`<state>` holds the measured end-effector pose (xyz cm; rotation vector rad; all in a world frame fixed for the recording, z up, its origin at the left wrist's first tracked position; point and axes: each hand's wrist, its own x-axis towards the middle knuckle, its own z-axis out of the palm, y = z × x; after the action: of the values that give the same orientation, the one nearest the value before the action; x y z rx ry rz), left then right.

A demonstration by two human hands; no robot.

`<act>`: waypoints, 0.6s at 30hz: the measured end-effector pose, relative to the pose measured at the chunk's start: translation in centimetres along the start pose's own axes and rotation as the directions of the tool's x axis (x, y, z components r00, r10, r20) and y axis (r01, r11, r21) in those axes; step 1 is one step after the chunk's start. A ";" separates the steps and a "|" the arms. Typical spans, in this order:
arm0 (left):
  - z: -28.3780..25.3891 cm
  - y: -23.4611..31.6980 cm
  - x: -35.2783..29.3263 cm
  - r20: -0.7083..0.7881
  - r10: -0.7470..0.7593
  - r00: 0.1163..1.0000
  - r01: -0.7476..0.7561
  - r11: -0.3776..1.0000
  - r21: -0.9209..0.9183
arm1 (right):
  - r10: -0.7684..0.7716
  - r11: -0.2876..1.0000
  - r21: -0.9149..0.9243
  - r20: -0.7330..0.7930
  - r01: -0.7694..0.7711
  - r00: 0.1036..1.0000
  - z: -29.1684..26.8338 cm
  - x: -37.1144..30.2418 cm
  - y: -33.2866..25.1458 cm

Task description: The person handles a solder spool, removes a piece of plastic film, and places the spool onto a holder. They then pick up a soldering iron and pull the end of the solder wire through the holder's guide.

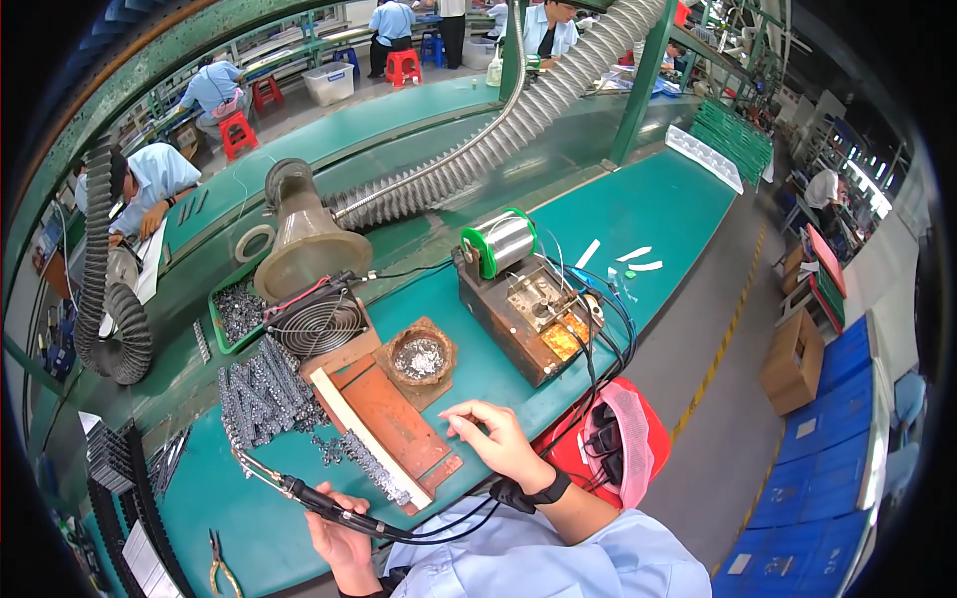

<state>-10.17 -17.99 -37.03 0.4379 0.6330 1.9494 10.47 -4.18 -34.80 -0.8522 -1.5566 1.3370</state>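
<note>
My left hand (344, 538) is closed around a soldering iron (339, 513) with a black handle and a thin feed tube; its tip points up and left, toward a pile of small metal parts (264, 394). My right hand (503, 448) hovers beside the right edge of a reddish-brown board (389, 419), thumb and index finger a little apart, with nothing visible in it. Along the board's pale wooden strip (344, 424) lies a row of small metal parts (374, 468). Behind the board sits a brown bowl (419, 374) holding silvery bits.
A solder wire spool (506, 244) tops a dark feeder box (513, 324) with trailing cables. A fan (317, 327) and exhaust hood (311, 244) stand behind. Pliers (219, 566) lie front left. A red stool (568, 448) holds a pink bag (638, 448). Other people work across the line.
</note>
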 end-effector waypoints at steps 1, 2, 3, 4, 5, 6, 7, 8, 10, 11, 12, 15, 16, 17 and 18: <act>-0.1 0.0 0.0 0.004 0.003 1.000 -0.003 1.000 -0.022 | -0.012 1.000 -0.014 0.000 0.012 1.000 0.1 0.0 0.0; -0.2 0.0 0.0 -0.004 0.000 1.000 0.000 1.000 -0.023 | -0.024 0.999 -0.027 0.000 0.024 1.000 0.1 0.0 0.0; -0.1 -0.1 0.1 -0.008 -0.007 1.000 0.006 0.999 -0.034 | -0.039 0.998 -0.041 0.000 0.039 0.999 0.1 0.0 0.1; 0.0 -0.1 0.1 -0.013 -0.013 1.000 0.013 0.999 -0.044 | -0.033 0.999 -0.041 0.002 0.033 0.999 0.1 0.0 0.0; 0.0 -0.1 0.2 -0.016 -0.019 1.000 0.018 0.998 -0.055 | -0.025 0.999 -0.043 0.003 0.025 1.000 0.1 0.0 0.0; 0.0 0.0 0.1 -0.021 -0.020 1.000 0.019 0.998 -0.055 | -0.017 0.999 -0.045 0.003 0.017 1.000 0.1 -0.1 0.0; 0.0 0.0 0.1 -0.013 -0.030 0.999 0.029 0.998 -0.052 | -0.009 0.999 -0.046 0.003 0.010 1.000 0.1 -0.1 0.0; -0.1 0.1 0.1 -0.003 -0.041 0.999 0.040 0.998 -0.047 | -0.006 0.999 -0.046 0.003 0.006 1.000 0.1 -0.1 0.0; 0.0 0.1 0.1 0.006 -0.055 0.998 0.055 0.998 -0.041 | -0.006 0.998 -0.060 0.008 0.007 1.000 0.1 -0.1 0.0; 0.1 0.1 0.1 0.015 -0.047 0.999 0.048 0.998 -0.040 | -0.007 0.998 -0.067 0.009 0.007 1.000 0.2 -0.1 0.0; 0.2 0.1 0.1 0.023 -0.040 0.999 0.041 0.998 -0.039 | -0.004 0.998 -0.066 0.006 0.004 1.000 0.2 -0.1 0.1; 0.3 0.1 0.1 0.042 -0.039 0.998 0.041 0.999 -0.036 | -0.040 0.996 -0.081 0.012 0.041 0.999 0.3 0.0 0.2; 0.3 0.1 0.1 0.050 -0.039 0.998 0.041 0.998 -0.038 | -0.038 0.996 -0.079 0.007 0.038 0.999 0.2 0.0 0.2; 0.3 0.1 0.1 0.058 -0.039 0.998 0.042 0.998 -0.039 | -0.040 0.995 -0.091 0.012 0.041 0.999 0.2 -0.1 0.1; 0.3 0.1 0.1 0.059 -0.042 0.997 0.044 0.998 -0.037 | -0.044 0.994 -0.104 0.018 0.046 0.999 0.1 0.0 0.1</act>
<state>-10.12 -17.83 -36.74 0.4515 0.5625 1.8985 10.34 -4.23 -34.89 -0.8673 -1.6600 1.2418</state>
